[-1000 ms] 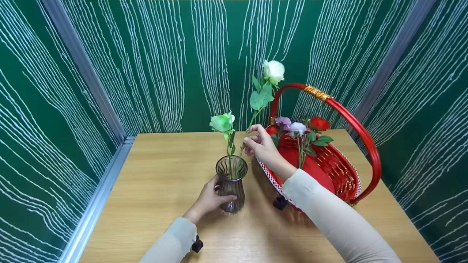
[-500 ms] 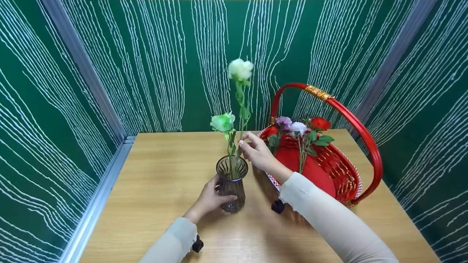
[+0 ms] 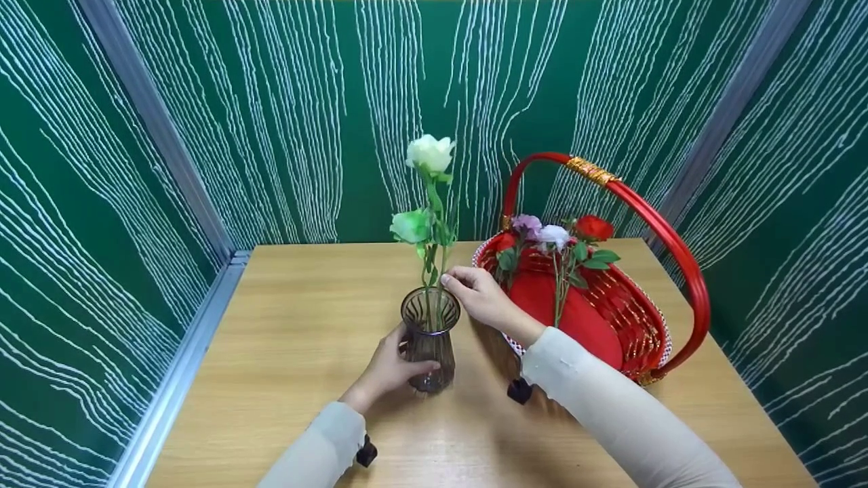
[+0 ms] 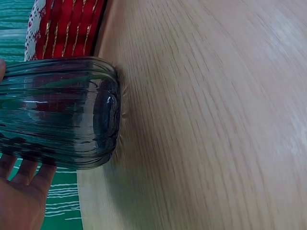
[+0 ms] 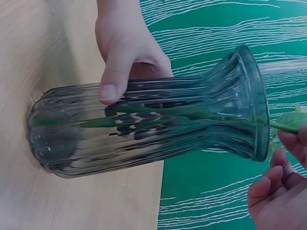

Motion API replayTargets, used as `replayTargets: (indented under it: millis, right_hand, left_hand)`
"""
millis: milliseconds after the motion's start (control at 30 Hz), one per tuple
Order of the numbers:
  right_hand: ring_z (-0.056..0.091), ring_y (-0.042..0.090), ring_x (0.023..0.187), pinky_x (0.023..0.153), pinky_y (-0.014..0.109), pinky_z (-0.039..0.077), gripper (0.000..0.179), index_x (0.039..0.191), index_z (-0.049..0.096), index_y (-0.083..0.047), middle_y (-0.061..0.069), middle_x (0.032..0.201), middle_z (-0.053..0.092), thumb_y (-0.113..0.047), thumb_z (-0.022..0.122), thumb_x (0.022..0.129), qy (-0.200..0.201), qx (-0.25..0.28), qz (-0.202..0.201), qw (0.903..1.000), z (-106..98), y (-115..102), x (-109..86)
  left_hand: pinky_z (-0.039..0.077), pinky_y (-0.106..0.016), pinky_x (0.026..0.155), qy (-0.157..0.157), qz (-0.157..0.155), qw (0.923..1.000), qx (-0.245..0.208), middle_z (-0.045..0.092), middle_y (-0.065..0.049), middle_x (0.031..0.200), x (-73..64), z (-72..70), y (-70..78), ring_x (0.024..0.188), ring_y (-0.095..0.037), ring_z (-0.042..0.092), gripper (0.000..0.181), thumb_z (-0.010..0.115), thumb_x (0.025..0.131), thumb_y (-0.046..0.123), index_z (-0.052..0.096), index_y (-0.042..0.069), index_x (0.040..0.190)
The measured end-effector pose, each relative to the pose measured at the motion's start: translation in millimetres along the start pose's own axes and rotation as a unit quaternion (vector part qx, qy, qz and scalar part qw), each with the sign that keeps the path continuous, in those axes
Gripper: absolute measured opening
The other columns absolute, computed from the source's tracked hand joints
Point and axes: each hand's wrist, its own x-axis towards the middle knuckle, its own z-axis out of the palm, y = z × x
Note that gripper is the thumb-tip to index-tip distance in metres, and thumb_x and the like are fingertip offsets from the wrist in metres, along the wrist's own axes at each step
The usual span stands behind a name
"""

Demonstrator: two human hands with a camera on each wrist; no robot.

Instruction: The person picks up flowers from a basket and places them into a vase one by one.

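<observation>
A ribbed, smoky glass vase (image 3: 431, 352) stands upright on the wooden table. My left hand (image 3: 390, 371) grips it from the left; the right wrist view shows the thumb across the glass and the fingers behind. Thumb and index finger of my right hand (image 3: 480, 295) pinch the stem of a white rose (image 3: 430, 154) just above the vase's rim. That stem's lower part is inside the vase. A pale green rose (image 3: 411, 226) stands in the vase too, its bloom lower and to the left. Green stems show through the glass (image 5: 144, 115) in the right wrist view.
Right of the vase sits a red basket (image 3: 630, 318) with a tall arched handle (image 3: 668, 237). In it lie purple flowers (image 3: 526, 226), a pale lilac flower (image 3: 553, 237) and a red flower (image 3: 593, 228). Green walls with white lines surround the table (image 3: 305, 305).
My right hand has brought the white rose left and down, from leaning over the basket side to nearly upright in the vase. The left hand stays on the vase.
</observation>
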Motion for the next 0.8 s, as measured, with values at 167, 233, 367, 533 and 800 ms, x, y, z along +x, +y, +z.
replayTargets:
  millis: [167,233,367,533,800]
  right_hand:
    - [0.053,0.014,0.083,0.075,0.025,0.044,0.023,0.095,0.076,0.001,0.002,0.087,0.064,-0.011,0.062,0.109,-0.007,-0.024,-0.005,0.9997,2.0,3.0,-5.4]
    - [0.052,0.015,0.084,0.075,0.025,0.043,0.023,0.093,0.076,0.000,0.003,0.088,0.063,-0.011,0.063,0.108,-0.011,-0.032,-0.009,0.9994,2.7,3.1,-7.2]
    - [0.053,0.014,0.084,0.074,0.024,0.043,0.021,0.092,0.079,-0.001,0.007,0.090,0.067,-0.010,0.066,0.106,-0.015,-0.038,-0.018,0.9990,3.4,3.1,-9.3]
    - [0.050,0.010,0.078,0.069,0.022,0.040,0.015,0.092,0.080,0.001,0.006,0.082,0.064,-0.008,0.071,0.101,0.006,-0.046,-0.030,0.9985,2.8,5.9,-10.1]
    - [0.053,0.009,0.072,0.065,0.021,0.045,0.010,0.091,0.077,-0.002,-0.002,0.078,0.063,-0.011,0.081,0.094,0.025,-0.050,0.004,0.9984,-3.5,11.4,-13.6]
  left_hand:
    - [0.053,-0.051,0.118,-0.003,-0.010,0.9999,-0.003,0.067,-0.015,0.145,-0.5,-0.2,1.8,0.137,-0.032,0.063,0.088,0.097,0.081,0.028,0.053,0.008,0.154]
    - [0.053,-0.052,0.118,-0.003,-0.008,1.0000,-0.003,0.067,-0.016,0.145,-0.7,-0.3,1.7,0.137,-0.033,0.063,0.088,0.097,0.081,0.027,0.053,0.007,0.154]
    - [0.052,-0.053,0.119,-0.001,-0.005,1.0000,-0.004,0.067,-0.016,0.146,-0.2,-0.3,0.2,0.137,-0.034,0.063,0.088,0.097,0.081,0.025,0.052,0.007,0.155]
    - [0.052,-0.053,0.118,-0.002,-0.005,1.0000,-0.004,0.068,-0.015,0.144,0.0,-0.4,-0.9,0.136,-0.033,0.063,0.087,0.097,0.082,0.028,0.053,0.007,0.154]
    - [0.053,-0.054,0.117,0.000,-0.011,0.9999,-0.004,0.070,-0.016,0.141,0.0,0.2,-0.1,0.134,-0.034,0.065,0.084,0.097,0.081,0.030,0.056,0.007,0.150]
